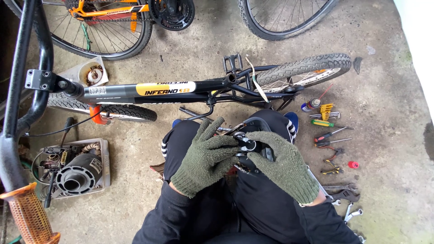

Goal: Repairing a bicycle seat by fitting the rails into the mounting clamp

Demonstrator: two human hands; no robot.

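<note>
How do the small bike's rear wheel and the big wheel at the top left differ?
The small bike's rear wheel lies nearly flat on the concrete with its whole tyre in view; the big wheel is cut off by the picture's top edge. The rear wheel sits on a black frame, the big wheel by orange frame parts. Both have black knobbly tyres and wire spokes.

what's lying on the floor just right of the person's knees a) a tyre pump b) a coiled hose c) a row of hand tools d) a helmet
c: screwdrivers, pliers and wrenches lie spread on the concrete to the right of the knees, while both gloved hands, left hand and right hand, hold a small black part over the lap.
</note>
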